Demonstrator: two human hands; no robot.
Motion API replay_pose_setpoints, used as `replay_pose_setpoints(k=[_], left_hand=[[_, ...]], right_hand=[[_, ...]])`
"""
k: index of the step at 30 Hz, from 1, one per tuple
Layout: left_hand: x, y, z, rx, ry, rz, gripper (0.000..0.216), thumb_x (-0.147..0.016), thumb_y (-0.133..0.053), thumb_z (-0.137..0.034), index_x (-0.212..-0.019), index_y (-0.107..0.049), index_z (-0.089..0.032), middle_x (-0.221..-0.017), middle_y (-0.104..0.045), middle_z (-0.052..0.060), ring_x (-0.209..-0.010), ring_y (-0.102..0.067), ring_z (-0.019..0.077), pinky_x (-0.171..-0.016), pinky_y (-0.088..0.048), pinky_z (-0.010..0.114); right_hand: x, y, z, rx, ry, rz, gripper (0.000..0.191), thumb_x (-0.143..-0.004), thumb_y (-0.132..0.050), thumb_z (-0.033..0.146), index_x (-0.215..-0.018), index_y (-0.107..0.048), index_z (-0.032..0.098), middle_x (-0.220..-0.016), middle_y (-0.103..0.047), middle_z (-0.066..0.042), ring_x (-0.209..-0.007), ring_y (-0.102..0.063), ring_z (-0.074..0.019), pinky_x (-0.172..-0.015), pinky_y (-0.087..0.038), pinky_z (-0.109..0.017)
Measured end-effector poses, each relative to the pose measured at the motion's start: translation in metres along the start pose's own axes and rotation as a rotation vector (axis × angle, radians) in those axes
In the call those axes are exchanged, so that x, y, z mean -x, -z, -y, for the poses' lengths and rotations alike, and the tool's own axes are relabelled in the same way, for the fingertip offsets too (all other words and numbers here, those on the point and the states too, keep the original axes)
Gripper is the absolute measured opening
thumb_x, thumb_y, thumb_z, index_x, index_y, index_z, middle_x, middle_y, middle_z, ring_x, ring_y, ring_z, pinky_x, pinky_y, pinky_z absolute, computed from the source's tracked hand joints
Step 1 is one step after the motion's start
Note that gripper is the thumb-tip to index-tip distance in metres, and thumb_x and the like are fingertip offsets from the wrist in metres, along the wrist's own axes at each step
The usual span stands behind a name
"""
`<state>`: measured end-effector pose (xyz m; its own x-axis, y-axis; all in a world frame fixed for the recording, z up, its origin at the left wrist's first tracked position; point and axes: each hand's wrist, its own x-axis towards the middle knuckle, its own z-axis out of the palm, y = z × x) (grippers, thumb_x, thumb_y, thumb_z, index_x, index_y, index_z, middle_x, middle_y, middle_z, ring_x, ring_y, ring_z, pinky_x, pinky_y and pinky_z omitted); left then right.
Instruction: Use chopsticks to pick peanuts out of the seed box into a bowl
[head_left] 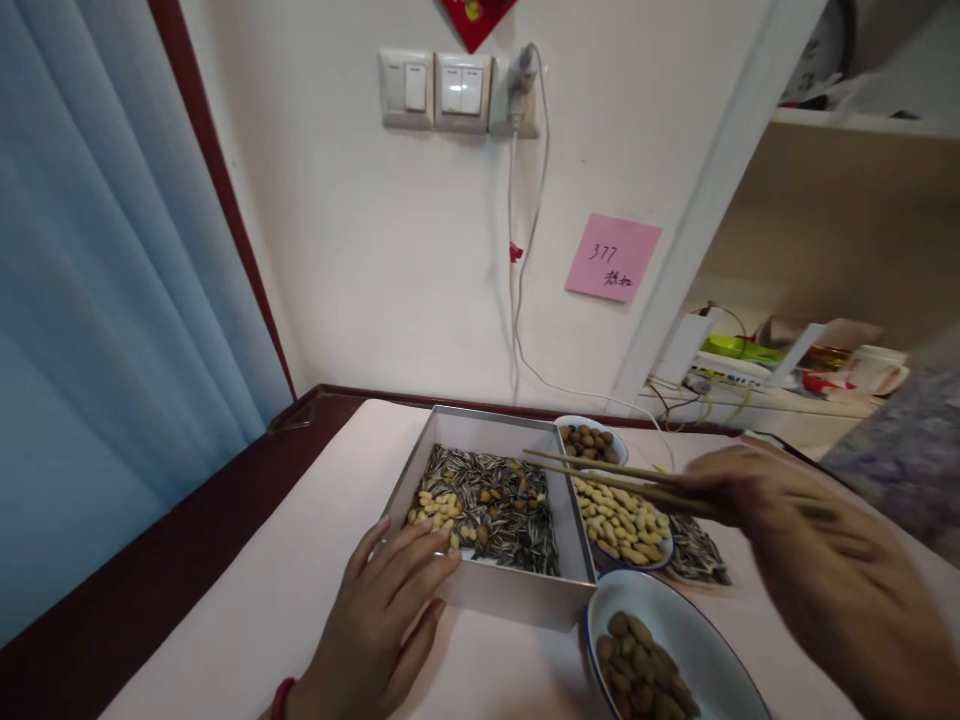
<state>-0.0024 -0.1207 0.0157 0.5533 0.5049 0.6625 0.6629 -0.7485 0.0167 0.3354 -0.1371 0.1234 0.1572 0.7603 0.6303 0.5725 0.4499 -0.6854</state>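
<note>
My left hand (386,610) rests with fingers spread on the near left corner of a white box (517,597). Inside the box lie striped sunflower seeds (495,495), with peanuts (439,508) at the left and a few brown almonds among them. My right hand (795,540), slightly blurred, grips a pair of wooden chopsticks (622,475). Their tips are above the box's right side, with nothing visible between them. Under the chopsticks stands a bowl of peanuts (622,520). A bowl of almonds (645,665) is nearest to me, on the right.
Behind the peanuts is a bowl of round brown nuts (589,443). A pile of sunflower seeds (697,550) lies right of the peanut bowl. A white cable (540,370) hangs from the wall socket down to the table (300,560). A blue curtain (112,250) borders the left; shelves (832,220) stand right.
</note>
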Motion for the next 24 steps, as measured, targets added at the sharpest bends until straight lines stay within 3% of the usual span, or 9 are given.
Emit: replay_pose_setpoints(k=[5, 12, 15, 18, 24], left_hand=[[0.001, 0.000, -0.001, -0.012, 0.012, 0.002, 0.051, -0.084, -0.052, 0.001, -0.131, -0.055, -0.018, -0.131, -0.062, 0.008, -0.133, -0.044, 0.0217, -0.117, -0.020, 0.046], [0.000, 0.000, -0.005, 0.047, 0.040, -0.048, 0.048, -0.084, -0.050, -0.001, -0.128, -0.058, -0.019, -0.129, -0.064, 0.006, -0.130, -0.048, 0.0200, -0.117, -0.020, 0.043], [-0.003, 0.002, -0.007, 0.082, 0.071, -0.115, 0.042, -0.085, -0.051, -0.004, -0.122, -0.062, -0.021, -0.123, -0.069, 0.004, -0.125, -0.053, 0.0182, -0.117, -0.022, 0.040], [-0.005, 0.005, -0.007, 0.069, 0.068, -0.091, 0.043, -0.083, -0.053, -0.003, -0.121, -0.062, -0.021, -0.122, -0.070, 0.003, -0.124, -0.054, 0.0176, -0.117, -0.023, 0.038], [-0.006, 0.007, -0.006, 0.036, 0.040, -0.074, 0.046, -0.081, -0.051, 0.000, -0.123, -0.060, -0.019, -0.124, -0.069, 0.004, -0.126, -0.052, 0.0182, -0.117, -0.022, 0.040]], right_hand=[[-0.017, -0.069, 0.007, -0.197, -0.046, 0.336, 0.030, -0.096, -0.047, 0.044, -0.093, -0.068, 0.022, -0.090, -0.068, -0.003, -0.083, -0.065, -0.0163, -0.073, -0.053, -0.029], [-0.032, -0.128, 0.015, -0.181, 0.047, 0.512, 0.036, -0.098, -0.043, 0.046, -0.078, -0.059, 0.020, -0.076, -0.058, 0.000, -0.074, -0.055, -0.0135, -0.069, -0.043, -0.029], [-0.033, -0.144, 0.018, -0.179, 0.076, 0.579, 0.035, -0.098, -0.043, 0.044, -0.076, -0.057, 0.020, -0.074, -0.056, 0.000, -0.072, -0.053, -0.0125, -0.068, -0.040, -0.028], [-0.033, -0.154, 0.015, -0.172, 0.090, 0.606, 0.035, -0.098, -0.043, 0.043, -0.074, -0.054, 0.020, -0.072, -0.053, 0.001, -0.069, -0.050, -0.0119, -0.065, -0.038, -0.027], [-0.033, -0.153, 0.008, -0.163, 0.085, 0.586, 0.037, -0.099, -0.041, 0.044, -0.074, -0.053, 0.020, -0.071, -0.052, 0.001, -0.068, -0.049, -0.0118, -0.064, -0.037, -0.027]])
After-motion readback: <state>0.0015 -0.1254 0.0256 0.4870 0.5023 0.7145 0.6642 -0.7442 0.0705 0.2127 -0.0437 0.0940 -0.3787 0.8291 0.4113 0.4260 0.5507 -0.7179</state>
